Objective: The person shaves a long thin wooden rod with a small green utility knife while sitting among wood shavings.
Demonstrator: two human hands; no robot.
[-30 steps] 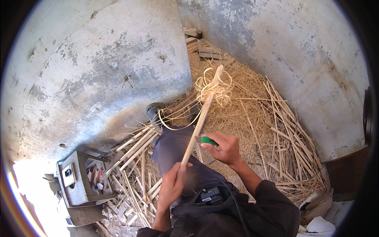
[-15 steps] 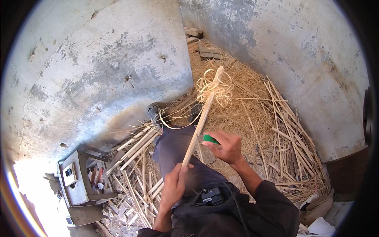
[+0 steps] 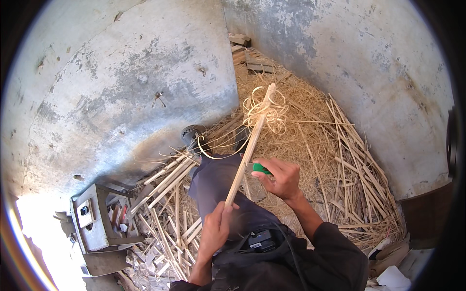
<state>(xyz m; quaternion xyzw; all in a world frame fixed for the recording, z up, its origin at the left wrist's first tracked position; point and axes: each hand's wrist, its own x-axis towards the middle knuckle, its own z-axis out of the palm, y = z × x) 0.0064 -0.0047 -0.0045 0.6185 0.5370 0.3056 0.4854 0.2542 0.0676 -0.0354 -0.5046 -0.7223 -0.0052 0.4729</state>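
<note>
Shaving a long wooden strip [image 3: 248, 154] laid over the lap, left hand [image 3: 216, 232] fingers closed round its near end, right hand [image 3: 280, 176] gripping a green-handled blade [image 3: 261, 169] against it mid-length, curls [image 3: 266, 109] at the tip; probably another steady stroke next; hardly changed from a second ago.

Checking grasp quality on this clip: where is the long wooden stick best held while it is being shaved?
Probably at its bare near end, from below, as the left hand holds it. The wooden stick slants away, its far tip wrapped in curled shavings, and the right hand works the green-handled tool mid-shaft.
</note>
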